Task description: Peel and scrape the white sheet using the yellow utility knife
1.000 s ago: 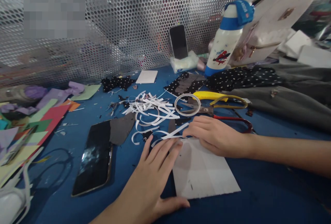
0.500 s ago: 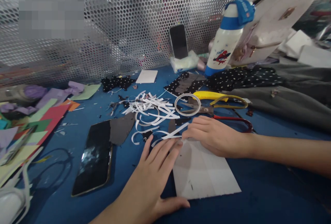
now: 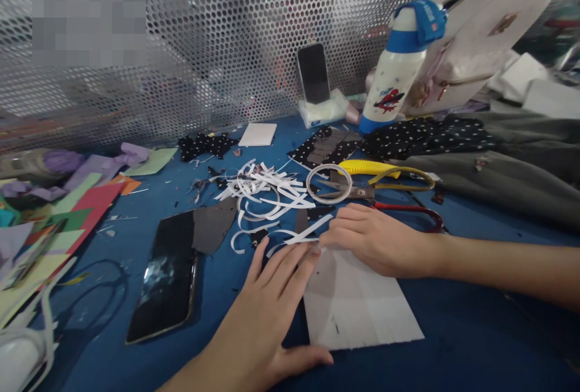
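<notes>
A white square of card [image 3: 357, 307] lies on the blue table, with small dark marks on it. My left hand [image 3: 267, 307] rests along its left side, fingers stretched out to the top left corner and thumb apart near the bottom edge. At that same corner, my right hand [image 3: 376, 238] curls over the card's top edge, fingers closed and almost meeting the left fingertips. Whatever those right fingertips pinch is hidden. Just beyond both hands lie curled white paper strips [image 3: 272, 189], one strip's end close to the right fingers.
Behind the hands are a tape ring [image 3: 328, 183], yellow-handled scissors [image 3: 371, 168] and a red handle [image 3: 421, 209]. A black phone [image 3: 165, 277] lies left, near coloured papers [image 3: 90, 211]. A bottle [image 3: 394, 72], backpack [image 3: 480, 35] and upright phone [image 3: 313, 72] stand before a perforated metal panel [image 3: 217, 35].
</notes>
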Demonstrator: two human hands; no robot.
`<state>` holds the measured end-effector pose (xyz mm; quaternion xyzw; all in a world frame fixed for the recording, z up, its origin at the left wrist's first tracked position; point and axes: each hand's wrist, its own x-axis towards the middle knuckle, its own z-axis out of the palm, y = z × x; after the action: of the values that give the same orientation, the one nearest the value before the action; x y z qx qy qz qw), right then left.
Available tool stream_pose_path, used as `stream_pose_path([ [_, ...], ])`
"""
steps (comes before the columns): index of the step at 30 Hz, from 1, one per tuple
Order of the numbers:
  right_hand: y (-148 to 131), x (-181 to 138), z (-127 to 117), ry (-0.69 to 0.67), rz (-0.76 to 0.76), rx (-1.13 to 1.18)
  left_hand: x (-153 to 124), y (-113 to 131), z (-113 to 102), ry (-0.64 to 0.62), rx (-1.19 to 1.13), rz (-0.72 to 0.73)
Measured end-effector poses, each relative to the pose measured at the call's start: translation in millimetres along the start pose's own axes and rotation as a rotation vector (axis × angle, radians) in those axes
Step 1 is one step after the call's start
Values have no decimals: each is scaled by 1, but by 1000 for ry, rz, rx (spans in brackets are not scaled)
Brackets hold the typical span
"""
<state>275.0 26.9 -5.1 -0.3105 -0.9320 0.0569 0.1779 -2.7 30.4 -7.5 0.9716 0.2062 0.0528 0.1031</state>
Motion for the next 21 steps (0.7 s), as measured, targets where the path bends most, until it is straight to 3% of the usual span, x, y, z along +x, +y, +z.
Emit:
stream_pose_path([
  [11,-4,-3,-4,33,-65,-149,0,2,-2,-8,16,-1],
  [21,-6,-2,-8,47,-12,-57,2,0,-1,-6,20,9],
])
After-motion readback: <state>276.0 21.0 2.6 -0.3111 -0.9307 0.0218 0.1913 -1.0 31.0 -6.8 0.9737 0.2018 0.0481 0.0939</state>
